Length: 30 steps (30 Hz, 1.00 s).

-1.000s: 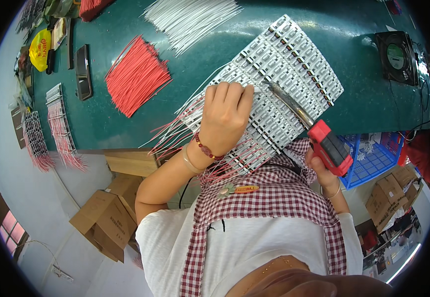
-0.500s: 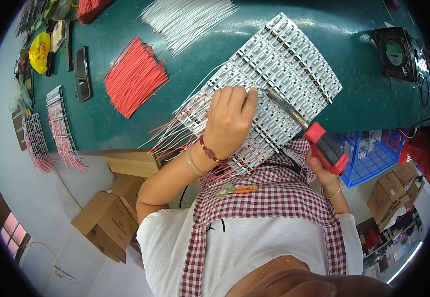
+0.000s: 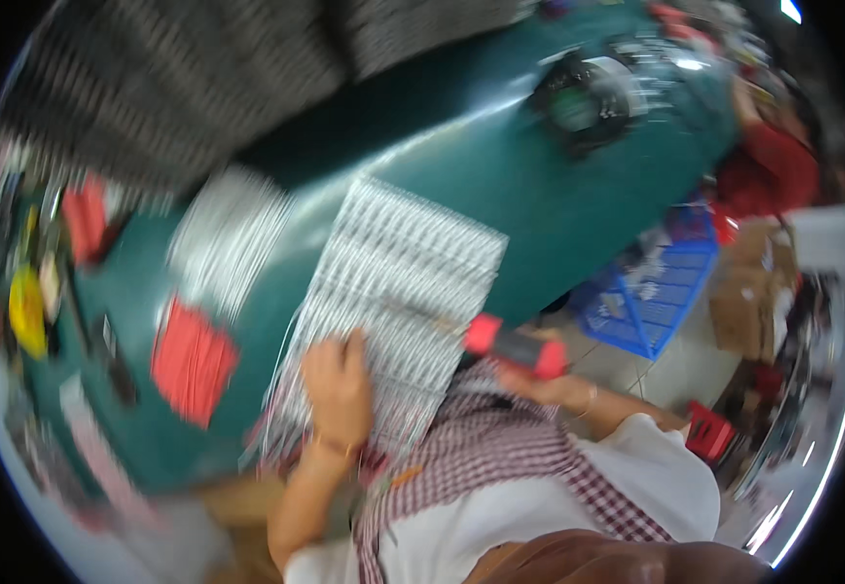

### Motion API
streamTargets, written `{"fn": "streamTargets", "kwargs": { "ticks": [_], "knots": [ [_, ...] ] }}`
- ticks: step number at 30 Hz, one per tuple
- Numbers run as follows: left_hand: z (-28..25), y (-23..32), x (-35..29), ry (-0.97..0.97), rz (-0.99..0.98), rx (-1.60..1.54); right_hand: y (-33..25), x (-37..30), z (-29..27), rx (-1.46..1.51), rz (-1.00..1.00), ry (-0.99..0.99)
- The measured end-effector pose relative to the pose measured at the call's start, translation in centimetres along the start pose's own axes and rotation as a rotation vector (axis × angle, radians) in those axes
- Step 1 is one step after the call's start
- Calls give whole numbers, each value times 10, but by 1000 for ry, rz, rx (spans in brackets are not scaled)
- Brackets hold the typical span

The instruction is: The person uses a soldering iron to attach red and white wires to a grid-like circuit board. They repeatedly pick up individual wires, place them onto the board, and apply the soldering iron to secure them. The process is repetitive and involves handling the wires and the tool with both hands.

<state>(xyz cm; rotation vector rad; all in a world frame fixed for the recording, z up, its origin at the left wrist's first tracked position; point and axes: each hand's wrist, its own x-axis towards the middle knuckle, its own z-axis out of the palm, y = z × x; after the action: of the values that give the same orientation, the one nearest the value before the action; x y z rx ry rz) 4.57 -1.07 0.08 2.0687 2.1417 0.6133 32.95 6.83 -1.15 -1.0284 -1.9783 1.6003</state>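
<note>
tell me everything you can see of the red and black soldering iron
The soldering iron has a thick handle, dark in the middle and red at both ends, with a slim, metal-looking shaft blurred by motion. The person's right hand holds the handle; the shaft points leftward over the white patterned panel. Whether its tip touches anything is unclear.
</note>
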Motion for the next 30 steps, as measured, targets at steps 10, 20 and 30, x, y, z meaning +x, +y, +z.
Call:
{"fn": "streamTargets", "kwargs": {
  "ticks": [10,20,30],
  "knots": [
    [9,7,3,99,-16,103,-26,12,12,622,222,154],
    [13,3,-3,115,-23,187,-35,19,8,821,131,181],
    [10,9,1,164,-23,247,-27,29,1,1139,91,169]
  ]
}}
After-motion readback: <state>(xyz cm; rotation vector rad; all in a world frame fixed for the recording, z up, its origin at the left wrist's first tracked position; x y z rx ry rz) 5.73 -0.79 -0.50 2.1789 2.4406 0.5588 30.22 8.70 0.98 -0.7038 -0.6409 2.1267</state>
